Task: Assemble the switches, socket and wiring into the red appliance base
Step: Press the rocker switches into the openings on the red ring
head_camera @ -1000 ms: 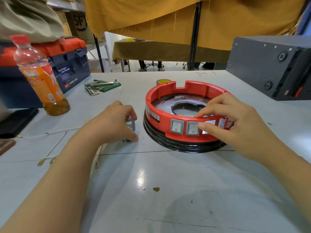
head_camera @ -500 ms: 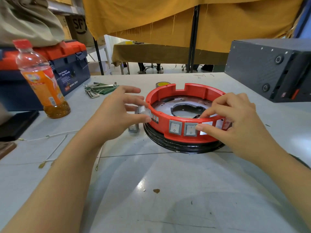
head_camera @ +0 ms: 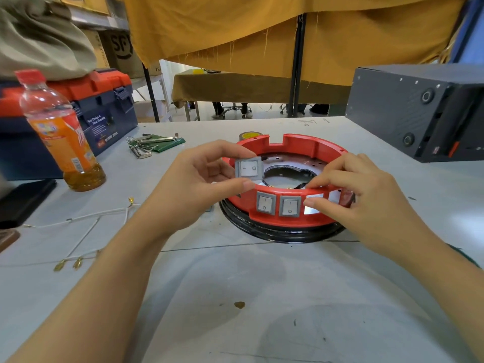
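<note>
Left hand [head_camera: 199, 184] pinches a grey rocker switch [head_camera: 248, 167] by its bezel edges, above the left rim of the red appliance base [head_camera: 290, 218] — two switches already seated. Right hand [head_camera: 366, 200], fingers closed, grips the near wall beside an empty cutout [head_camera: 313, 205] (small, rigid, light part — probably press-fit).

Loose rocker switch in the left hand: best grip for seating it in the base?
Probably pinch the loose switch by two opposite edges of its grey bezel, as the left hand does, leaving the back free to enter the open slot in the red base from outside.
</note>
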The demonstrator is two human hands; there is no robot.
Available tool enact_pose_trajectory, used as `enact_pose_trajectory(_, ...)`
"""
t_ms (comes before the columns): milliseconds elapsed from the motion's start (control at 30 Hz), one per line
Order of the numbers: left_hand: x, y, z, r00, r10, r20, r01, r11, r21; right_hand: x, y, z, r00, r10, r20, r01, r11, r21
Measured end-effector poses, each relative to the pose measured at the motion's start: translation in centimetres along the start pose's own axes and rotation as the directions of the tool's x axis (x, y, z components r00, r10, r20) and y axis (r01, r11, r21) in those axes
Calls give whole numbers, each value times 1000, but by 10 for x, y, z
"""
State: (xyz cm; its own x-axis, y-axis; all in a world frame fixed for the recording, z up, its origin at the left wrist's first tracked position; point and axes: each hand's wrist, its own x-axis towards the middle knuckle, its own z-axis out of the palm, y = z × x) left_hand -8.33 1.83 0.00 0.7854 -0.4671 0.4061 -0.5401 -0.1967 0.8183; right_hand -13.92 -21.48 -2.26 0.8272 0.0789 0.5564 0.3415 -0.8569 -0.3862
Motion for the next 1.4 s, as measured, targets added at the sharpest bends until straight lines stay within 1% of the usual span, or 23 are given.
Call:
enact_pose_trajectory(133,-1,-2,9,998,-49,35,51,996,-72,-1,-1,-1,999,-18,30,18,999,27)
enact_pose_trajectory(200,-1,-4,14,998,-58,29,60,996,-60,-1,-2,-1,999,-29,31,27,998,57)
enact_pose_trajectory(367,-2,-2,22,1000,15,14,-15,1000,-3,-2,-3,-1,999,-30,34,27,997,71)
enact_pose_trajectory(533,-3,-2,27,999,29,36,-29,1000,-10,-2,-5,-2,999,-33,11,32,994,101)
enact_pose_trajectory(600,-5,-3,32,999,33,28,-32,999,-30,-3,-7,-3,999,-39,-12,40,986,160)
enact_pose_trajectory(700,-8,-3,41,999,43,11,-42,999,-24,-5,-9,-5,999,-38,-17,41,951,306)
enact_pose_trajectory(767,-9,-2,47,998,67,-9,-67,997,-29,-6,-10,-7,999,-30,13,22,919,394)
enact_pose_trajectory(867,-11,2,58,991,120,-53,-123,991,-51,-6,-12,-8,996,-40,81,-3,882,472)
enact_pose_trajectory(967,-11,3,63,993,116,-33,-118,992,-45,-4,-10,-9,995,-25,97,-29,853,522)
enact_pose_trajectory(1067,-11,1,62,996,92,-6,-92,994,-55,-4,-7,-10,991,-19,132,-53,853,519)
enact_pose_trajectory(1133,-11,2,60,993,116,-3,-116,993,-26,-4,-5,-9,990,-8,139,-62,869,491)
enact_pose_trajectory(1233,-10,5,58,981,191,19,-192,978,86,-3,-3,-9,992,-2,128,-61,873,483)
enact_pose_trajectory(1400,-11,6,58,983,180,19,-181,979,91,-3,-2,-10,996,13,89,-53,888,456)
